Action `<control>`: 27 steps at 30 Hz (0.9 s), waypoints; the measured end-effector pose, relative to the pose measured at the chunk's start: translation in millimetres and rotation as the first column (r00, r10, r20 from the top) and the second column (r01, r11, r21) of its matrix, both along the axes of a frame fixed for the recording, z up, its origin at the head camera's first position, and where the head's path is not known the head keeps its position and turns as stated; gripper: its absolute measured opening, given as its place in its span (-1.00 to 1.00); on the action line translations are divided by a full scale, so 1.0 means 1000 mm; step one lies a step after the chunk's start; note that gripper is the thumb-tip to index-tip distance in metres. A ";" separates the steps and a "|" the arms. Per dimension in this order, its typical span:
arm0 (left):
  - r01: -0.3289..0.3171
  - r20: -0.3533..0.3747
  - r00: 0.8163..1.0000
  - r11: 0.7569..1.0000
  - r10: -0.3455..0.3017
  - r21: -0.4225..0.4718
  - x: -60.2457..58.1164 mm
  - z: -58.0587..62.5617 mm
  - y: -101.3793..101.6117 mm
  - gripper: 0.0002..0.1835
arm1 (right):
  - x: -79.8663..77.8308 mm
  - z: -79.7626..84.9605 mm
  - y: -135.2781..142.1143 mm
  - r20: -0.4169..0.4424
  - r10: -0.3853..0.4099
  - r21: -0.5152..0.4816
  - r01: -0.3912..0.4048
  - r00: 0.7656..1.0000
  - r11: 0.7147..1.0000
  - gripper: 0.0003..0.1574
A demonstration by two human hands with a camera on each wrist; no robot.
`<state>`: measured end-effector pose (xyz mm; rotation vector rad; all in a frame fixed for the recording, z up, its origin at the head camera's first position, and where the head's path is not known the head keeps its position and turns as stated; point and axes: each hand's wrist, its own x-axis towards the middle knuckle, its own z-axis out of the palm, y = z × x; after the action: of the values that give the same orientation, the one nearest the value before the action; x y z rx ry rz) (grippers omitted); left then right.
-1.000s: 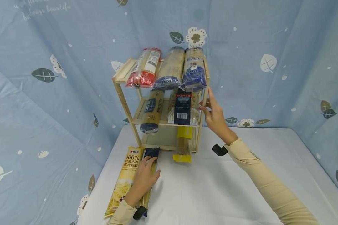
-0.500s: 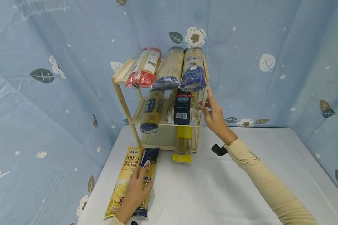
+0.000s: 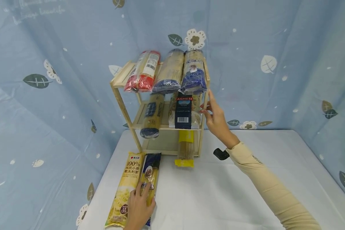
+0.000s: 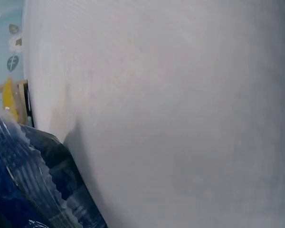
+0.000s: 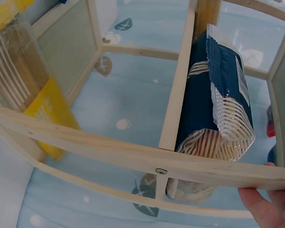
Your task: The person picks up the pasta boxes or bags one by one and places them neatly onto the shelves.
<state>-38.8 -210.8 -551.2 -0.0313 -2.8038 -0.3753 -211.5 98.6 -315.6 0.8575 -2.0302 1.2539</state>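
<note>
My left hand (image 3: pixel 139 207) lies over the lower part of a blue-topped spaghetti pack (image 3: pixel 150 169) on the table, fingertips across its front and thumb by its right edge. The pack's dark blue crinkled end (image 4: pixel 33 185) fills the lower left of the left wrist view. Alongside it lies a yellow pasta pack (image 3: pixel 123 188) with Chinese print. At the wooden shelf rack (image 3: pixel 122 102), my right hand (image 3: pixel 217 119) holds the right upright, its fingertips beside an Agnesi pasta bag (image 3: pixel 184 111). In the right wrist view, fingers (image 5: pixel 259 206) grip the wooden bar.
A red-ended pasta pack (image 3: pixel 143 72), a clear-and-blue one (image 3: pixel 169 72) and another blue-ended one (image 3: pixel 194 72) lie on the top shelf. A spaghetti pack (image 3: pixel 152 116) overhangs the middle shelf. A yellow-ended pack (image 3: pixel 185 148) juts from the bottom shelf. Patterned curtains surround the white table (image 3: pixel 233 191).
My left hand has slid down from the top of the blue-topped spaghetti pack to its lower part, uncovering the label. My right hand stays on the rack. The head view has shifted slightly.
</note>
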 end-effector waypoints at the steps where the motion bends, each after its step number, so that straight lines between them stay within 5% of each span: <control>1: -0.005 -0.008 1.000 1.000 0.005 0.005 0.001 -0.002 0.000 -0.35 | -0.002 -0.002 0.000 -0.001 0.000 0.000 0.000 1.000 1.000 -0.16; 5: 0.014 -0.044 0.999 1.000 -0.014 -0.007 0.003 -0.005 0.003 -0.33 | -0.017 -0.016 0.002 -0.001 0.009 -0.020 -0.009 1.000 1.000 -0.13; 13: 0.048 0.021 0.999 0.997 -0.050 0.066 0.008 -0.007 0.012 -0.31 | -0.029 -0.028 0.007 0.004 0.008 -0.014 -0.008 1.000 1.000 -0.12; 18: -0.022 0.102 0.995 0.992 0.010 0.122 0.005 0.002 0.017 -0.27 | -0.028 -0.027 0.006 0.002 0.000 -0.009 0.000 1.000 1.000 -0.11; 23: -0.084 0.241 0.968 0.995 0.068 0.059 0.007 0.002 0.024 -0.22 | -0.014 -0.015 0.003 -0.016 0.007 -0.024 -0.008 1.000 1.000 -0.14; 27: -0.096 0.218 0.972 0.994 0.084 0.047 0.005 0.002 0.025 -0.22 | -0.009 -0.009 0.001 0.000 0.000 -0.016 0.000 1.000 1.000 -0.15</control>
<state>-34.2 -185.4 -549.6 0.1586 -2.9930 -0.4619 -220.2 99.3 -324.6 0.8493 -2.0174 1.2686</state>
